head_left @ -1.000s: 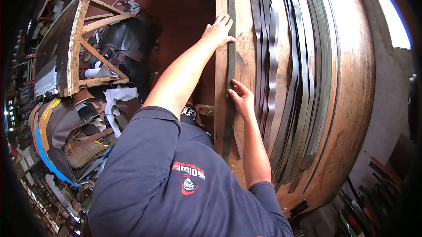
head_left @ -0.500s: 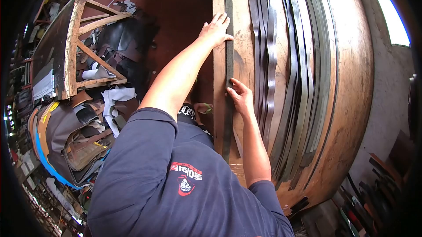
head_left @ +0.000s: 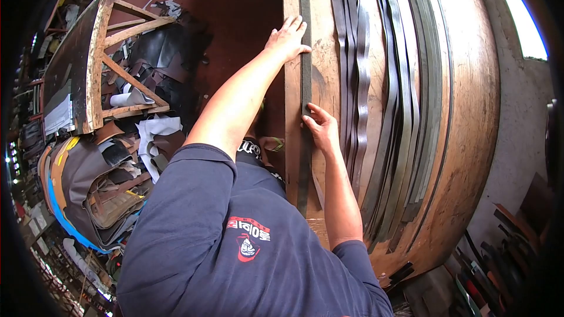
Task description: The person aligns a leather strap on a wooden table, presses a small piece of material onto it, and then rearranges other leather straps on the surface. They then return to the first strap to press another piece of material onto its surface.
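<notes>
While scraps (head_left: 108, 199) heap beside a wooden frame (head_left: 95, 82) at far left, the left hand (head_left: 286, 41) lies open across a dark strip (head_left: 306, 82) along the left edge of the counter (head_left: 470, 141). The right hand (head_left: 323, 130), loosely curled, touches that strip; I cannot tell whether it grips. Just beyond, black strips (head_left: 362, 82) crowd close, then a wall (head_left: 523, 123).

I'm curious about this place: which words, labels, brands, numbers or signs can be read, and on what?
None reads for certain.
Red-and-white print on the dark blue shirt: letters too small and blurred to quote.
White lettering on black cloth near the shirt: partly hidden, unreadable.
</notes>
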